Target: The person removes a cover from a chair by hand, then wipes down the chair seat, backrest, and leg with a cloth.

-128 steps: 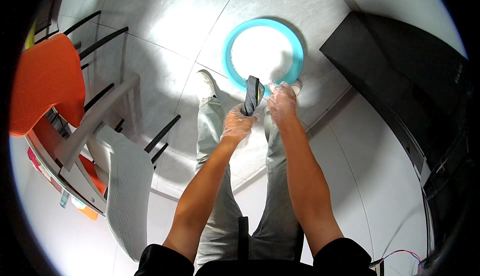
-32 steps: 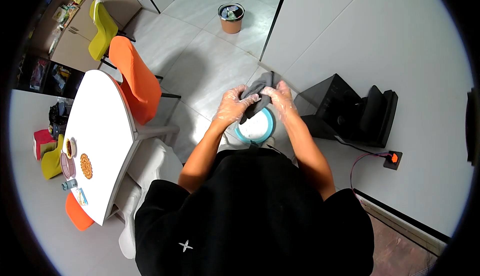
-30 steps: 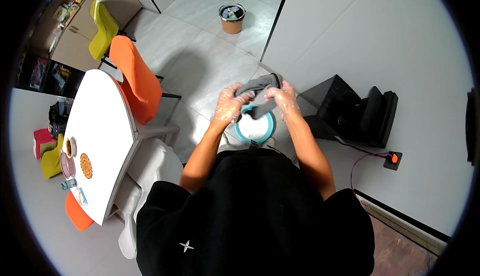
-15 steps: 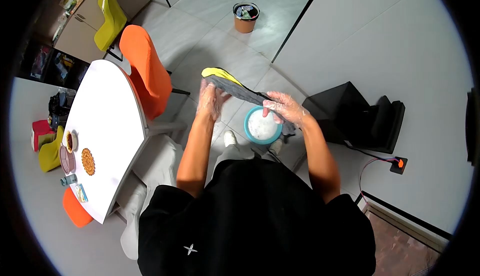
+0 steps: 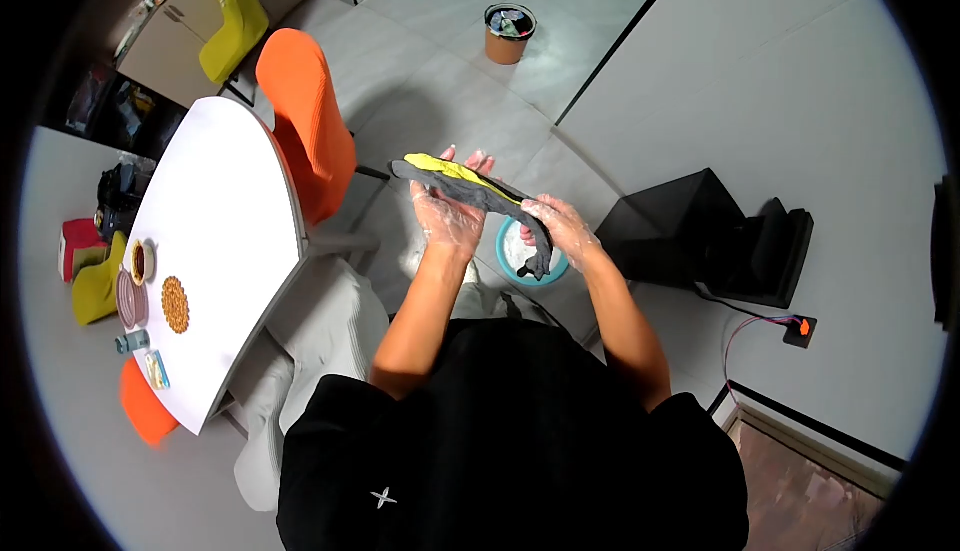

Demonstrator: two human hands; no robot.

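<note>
A wet-looking dark grey cloth with a bright yellow strip (image 5: 455,187), perhaps a garment, is stretched between my hands above the basin. My left hand (image 5: 450,221) is palm up beneath its left part, with the fingertips showing past the far edge. My right hand (image 5: 562,225) is closed round the other part, and a loose dark end hangs below it. Both hands have a shiny clear covering that looks like thin plastic gloves. Below my right hand a teal basin (image 5: 503,259) stands on the floor with white suds in it, partly hidden by the cloth and hand.
On my left is a white table (image 5: 235,201) with a woven round mat (image 5: 175,305). An orange chair (image 5: 305,121) stands beside it. A brown bucket (image 5: 507,48) is farther off on the floor. To my right is a black box-like unit (image 5: 665,236) with a cable.
My left hand has turned palm up under the cloth, its fingers now spread past it. The cloth has shifted, and its loose end now hangs over the basin below my right hand.
</note>
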